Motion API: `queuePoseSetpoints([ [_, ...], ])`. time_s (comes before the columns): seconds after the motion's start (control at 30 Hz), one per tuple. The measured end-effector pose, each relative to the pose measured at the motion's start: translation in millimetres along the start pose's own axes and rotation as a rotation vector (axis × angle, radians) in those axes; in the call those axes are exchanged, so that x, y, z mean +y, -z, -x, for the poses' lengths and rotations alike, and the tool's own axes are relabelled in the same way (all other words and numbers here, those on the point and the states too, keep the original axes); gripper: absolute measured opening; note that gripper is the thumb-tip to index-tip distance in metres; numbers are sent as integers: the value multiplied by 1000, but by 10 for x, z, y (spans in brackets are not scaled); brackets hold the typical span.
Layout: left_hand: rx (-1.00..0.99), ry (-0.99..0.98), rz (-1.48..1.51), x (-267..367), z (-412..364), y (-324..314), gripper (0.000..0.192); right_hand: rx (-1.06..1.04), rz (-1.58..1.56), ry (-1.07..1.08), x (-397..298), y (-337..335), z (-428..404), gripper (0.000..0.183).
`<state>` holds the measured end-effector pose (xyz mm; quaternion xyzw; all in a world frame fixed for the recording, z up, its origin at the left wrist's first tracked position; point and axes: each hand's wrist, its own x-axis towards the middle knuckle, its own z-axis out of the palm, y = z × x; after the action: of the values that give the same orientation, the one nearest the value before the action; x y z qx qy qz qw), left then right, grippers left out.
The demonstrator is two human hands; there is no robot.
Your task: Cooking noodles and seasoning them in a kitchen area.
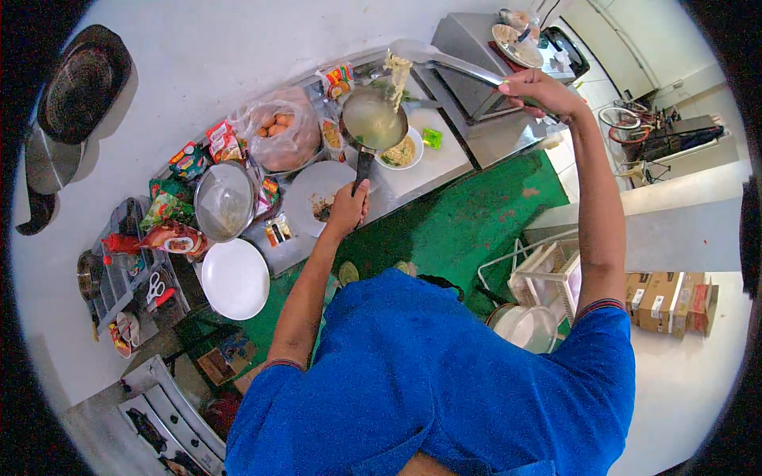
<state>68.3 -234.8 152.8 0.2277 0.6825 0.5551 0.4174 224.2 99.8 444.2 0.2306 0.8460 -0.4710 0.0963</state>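
Observation:
My left hand (pixel 348 208) is closed around the black handle of a saucepan (pixel 375 119) that holds cloudy liquid. Raised at the right, my right hand (pixel 539 95) grips a long-handled metal utensil (pixel 467 68), whose far end is blurred. Noodles (pixel 399 77) hang from that end down into the saucepan. Just beside and partly under the pan, a white bowl (pixel 417 156) contains noodles and some greens. A green packet (pixel 433 138) lies on the white board right of the bowl. Left of the pan, a pale plate (pixel 303 196) carries dark crumbs or seasoning.
A plastic bag of eggs (pixel 277 128), a steel strainer or bowl (pixel 225 202), a white plate (pixel 235 279) and several food packets crowd the counter's left. Scissors (pixel 155 288) lie beyond them. A gas stove (pixel 172 422) stands lower left; a frying pan (pixel 86 86) hangs on the wall.

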Motion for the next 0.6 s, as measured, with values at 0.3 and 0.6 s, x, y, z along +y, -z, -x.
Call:
queuePoseSetpoints([
  [0.3, -31, -6, -1, -144, -69, 34, 44, 86, 8, 22, -92, 92, 198, 34],
  [0.6, 6, -12, -18, -48, -29, 24, 43, 48, -28, -32, 349, -197, 145, 37],
])
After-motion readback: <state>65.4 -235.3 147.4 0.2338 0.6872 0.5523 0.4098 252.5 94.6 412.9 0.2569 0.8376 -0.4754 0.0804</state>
